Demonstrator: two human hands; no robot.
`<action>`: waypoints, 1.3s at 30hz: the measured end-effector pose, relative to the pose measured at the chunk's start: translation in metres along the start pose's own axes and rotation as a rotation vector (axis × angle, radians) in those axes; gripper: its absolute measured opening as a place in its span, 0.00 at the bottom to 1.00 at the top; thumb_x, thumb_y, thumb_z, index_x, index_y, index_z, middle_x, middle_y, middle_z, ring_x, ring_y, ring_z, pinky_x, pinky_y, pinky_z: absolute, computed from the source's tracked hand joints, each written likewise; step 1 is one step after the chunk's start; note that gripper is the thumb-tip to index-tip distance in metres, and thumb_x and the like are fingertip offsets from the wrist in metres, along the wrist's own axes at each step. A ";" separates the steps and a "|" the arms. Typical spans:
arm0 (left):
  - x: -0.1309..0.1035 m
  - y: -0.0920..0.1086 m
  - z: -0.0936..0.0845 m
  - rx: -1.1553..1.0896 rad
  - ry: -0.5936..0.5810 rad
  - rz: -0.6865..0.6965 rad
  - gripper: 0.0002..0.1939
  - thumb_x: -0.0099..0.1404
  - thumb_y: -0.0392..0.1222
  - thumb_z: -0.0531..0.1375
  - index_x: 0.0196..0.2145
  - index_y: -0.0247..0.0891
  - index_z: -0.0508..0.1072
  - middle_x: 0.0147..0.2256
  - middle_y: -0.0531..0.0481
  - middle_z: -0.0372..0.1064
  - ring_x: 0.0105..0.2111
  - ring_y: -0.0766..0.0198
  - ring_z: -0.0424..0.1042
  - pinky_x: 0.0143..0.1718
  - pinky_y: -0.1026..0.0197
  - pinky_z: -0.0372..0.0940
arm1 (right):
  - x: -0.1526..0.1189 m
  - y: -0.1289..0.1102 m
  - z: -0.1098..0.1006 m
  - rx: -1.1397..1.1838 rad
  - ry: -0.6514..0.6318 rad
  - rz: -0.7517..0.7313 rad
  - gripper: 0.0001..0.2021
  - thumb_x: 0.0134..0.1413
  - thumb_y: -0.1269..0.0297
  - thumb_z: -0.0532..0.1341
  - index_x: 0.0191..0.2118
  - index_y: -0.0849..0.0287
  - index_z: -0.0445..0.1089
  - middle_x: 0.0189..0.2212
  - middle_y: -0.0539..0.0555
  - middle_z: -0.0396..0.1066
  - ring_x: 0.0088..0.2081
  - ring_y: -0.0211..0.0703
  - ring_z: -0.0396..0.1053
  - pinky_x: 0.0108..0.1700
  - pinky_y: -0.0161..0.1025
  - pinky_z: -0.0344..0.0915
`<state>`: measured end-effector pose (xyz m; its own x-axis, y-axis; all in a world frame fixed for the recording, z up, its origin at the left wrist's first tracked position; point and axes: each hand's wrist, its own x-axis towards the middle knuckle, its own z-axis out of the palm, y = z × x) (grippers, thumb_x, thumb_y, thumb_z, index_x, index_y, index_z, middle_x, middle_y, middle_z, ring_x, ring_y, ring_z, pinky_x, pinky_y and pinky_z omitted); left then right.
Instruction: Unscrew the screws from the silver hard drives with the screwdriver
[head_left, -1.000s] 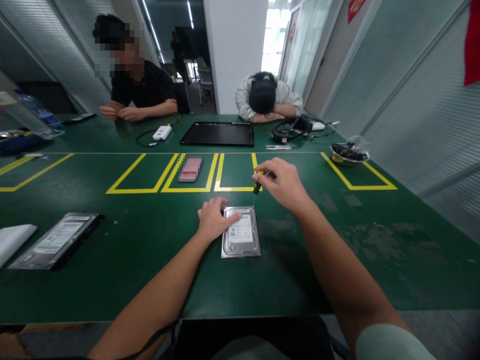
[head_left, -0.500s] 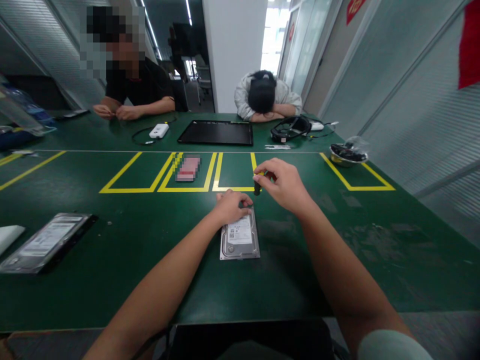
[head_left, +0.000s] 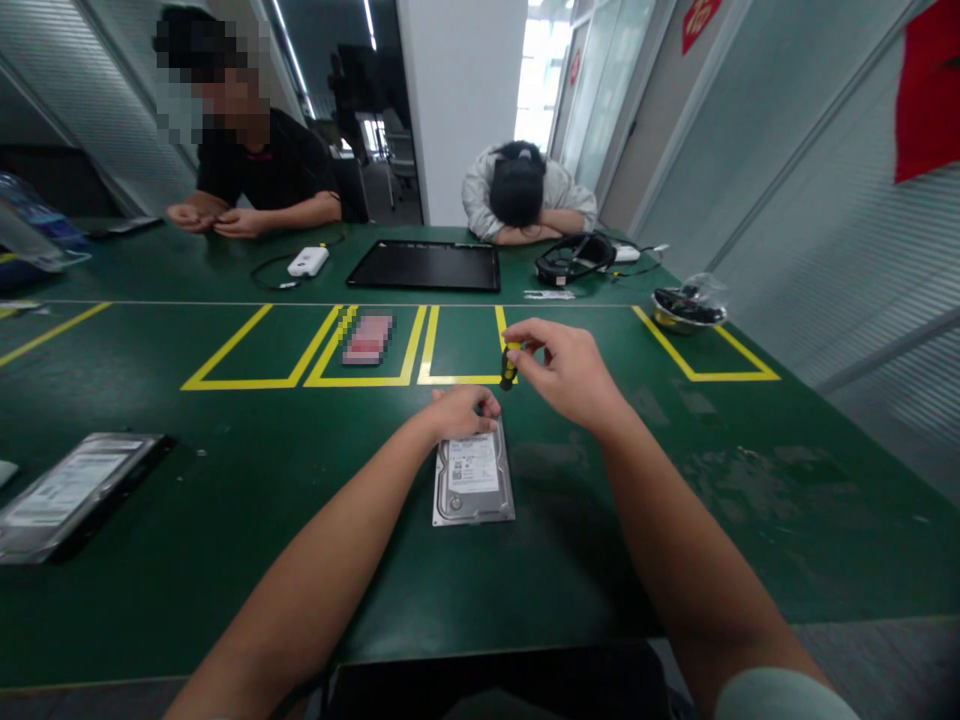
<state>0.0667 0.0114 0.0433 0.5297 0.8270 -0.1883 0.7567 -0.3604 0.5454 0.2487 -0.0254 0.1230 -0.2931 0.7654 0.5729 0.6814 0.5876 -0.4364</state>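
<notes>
On the green table in front of me lies a silver hard drive (head_left: 474, 475), its labelled face up. My left hand (head_left: 463, 412) is over its far end with fingers curled round it, hiding that edge. Between the thumb and fingers of my right hand (head_left: 559, 362) is a short yellow-and-black screwdriver (head_left: 510, 368). It stands roughly upright just past the drive's far right corner; I cannot see whether its tip touches the drive.
A second hard drive (head_left: 75, 490) lies at the left. Farther back are a pink pixelated item (head_left: 367, 340), a black flat panel (head_left: 426, 266), a headset with cables (head_left: 574, 260) and a metal bowl (head_left: 688, 310) of dark parts. Two people sit across the table.
More of the screwdriver's yellow shows now, as it has turned in my right hand. My left hand stays at the drive's far end. The whole view has shifted slightly.
</notes>
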 end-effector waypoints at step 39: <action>-0.001 0.007 -0.003 0.111 -0.033 -0.006 0.09 0.60 0.43 0.60 0.39 0.43 0.73 0.44 0.50 0.74 0.49 0.53 0.68 0.51 0.50 0.57 | 0.000 0.002 0.000 0.031 -0.028 0.072 0.08 0.54 0.67 0.62 0.40 0.59 0.75 0.32 0.52 0.76 0.29 0.38 0.67 0.34 0.37 0.61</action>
<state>0.0703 0.0097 0.0495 0.5361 0.8153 -0.2189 0.7966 -0.4027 0.4508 0.2501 -0.0240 0.1218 -0.2636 0.8126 0.5198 0.6806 0.5385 -0.4968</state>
